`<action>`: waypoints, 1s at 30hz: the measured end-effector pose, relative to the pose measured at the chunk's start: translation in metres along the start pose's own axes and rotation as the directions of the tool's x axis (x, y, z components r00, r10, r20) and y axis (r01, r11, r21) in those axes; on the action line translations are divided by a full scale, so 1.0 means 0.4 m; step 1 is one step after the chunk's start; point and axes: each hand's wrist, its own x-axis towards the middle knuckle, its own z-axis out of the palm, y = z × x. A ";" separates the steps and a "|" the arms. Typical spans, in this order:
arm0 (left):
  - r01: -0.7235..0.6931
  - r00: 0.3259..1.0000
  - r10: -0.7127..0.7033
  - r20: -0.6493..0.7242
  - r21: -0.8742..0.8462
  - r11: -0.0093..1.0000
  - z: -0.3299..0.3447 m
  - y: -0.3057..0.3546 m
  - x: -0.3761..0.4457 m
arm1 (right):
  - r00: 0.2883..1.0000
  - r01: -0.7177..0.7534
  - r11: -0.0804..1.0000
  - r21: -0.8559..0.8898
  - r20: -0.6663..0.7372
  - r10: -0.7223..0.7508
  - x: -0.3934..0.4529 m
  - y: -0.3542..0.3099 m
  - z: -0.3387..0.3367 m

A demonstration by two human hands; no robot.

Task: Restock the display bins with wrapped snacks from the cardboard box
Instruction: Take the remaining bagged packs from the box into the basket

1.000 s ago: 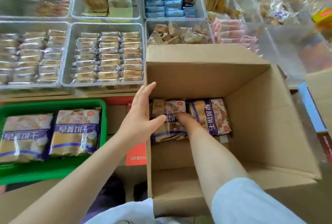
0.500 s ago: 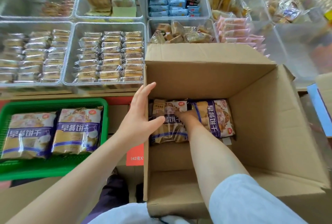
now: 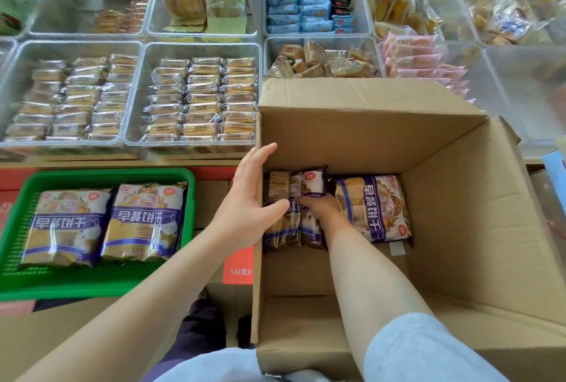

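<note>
The right hand (image 3: 318, 205) was down at the bottom of the cardboard box (image 3: 352, 124), its grip curled onto the left biscuit pack (image 3: 294, 216) that lay against the box's left wall. The fingertips were buried among the wrappers, so how firmly the pack was clamped could not be told for certain, though the fingers appeared bent around its top half. That pack lay directly under the hand, its long axis running away from the person, toward the far wall. Just beside it on the right lay a second pack (image 3: 372, 207), flat, label up, the same way round and touching the hand's outer edge.

The left hand (image 3: 248, 207) was at the box's left wall, fingers straight and spread along the outside, thumb hooked over the edge to the inside, bracing the cardboard and holding no snack.

The right hand was plainly the nearer one to the packs. The green basket (image 3: 190, 222), well to the left outside the box, already held two matching packs side by side, so the lift would probably have to go up and leftward over the wall.
</note>
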 end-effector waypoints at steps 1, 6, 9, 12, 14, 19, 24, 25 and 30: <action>0.000 1.000 0.000 0.001 0.005 1.000 -0.003 -0.001 -0.001 | 0.999 0.007 0.999 0.033 0.034 -0.008 0.001 0.004 -0.009; -0.012 1.000 0.012 0.015 0.017 1.000 -0.016 -0.002 0.000 | 0.956 -0.018 0.997 0.082 0.295 -0.007 -0.034 -0.023 -0.090; -0.030 1.000 0.030 0.009 0.001 1.000 -0.014 -0.004 0.004 | 0.925 -0.034 0.996 0.086 0.380 -0.002 -0.079 -0.048 -0.169; -0.047 0.999 0.047 -0.006 -0.012 0.999 -0.012 -0.018 0.009 | 0.920 -0.005 0.995 0.099 0.390 -0.034 -0.131 -0.066 -0.258; -0.043 0.999 0.044 0.005 -0.036 0.998 -0.014 -0.024 0.007 | 0.927 0.027 0.994 0.108 0.370 -0.065 -0.181 -0.081 -0.310; -0.019 0.998 0.028 -0.052 0.164 0.986 -0.009 0.019 0.002 | 0.903 0.108 0.959 0.263 0.377 -0.205 -0.296 -0.091 -0.394; -0.053 0.969 0.142 -0.201 0.393 0.918 -0.007 0.074 0.027 | 0.862 0.194 0.907 0.374 0.377 -0.340 -0.360 -0.075 -0.418; -0.077 0.961 0.169 -0.220 0.374 0.924 -0.013 0.080 0.032 | 0.860 0.209 0.899 0.386 0.364 -0.356 -0.366 -0.070 -0.419; -0.127 0.935 0.249 -0.255 0.414 0.901 -0.044 0.089 0.039 | 0.842 0.293 0.867 0.402 0.322 -0.434 -0.377 -0.059 -0.421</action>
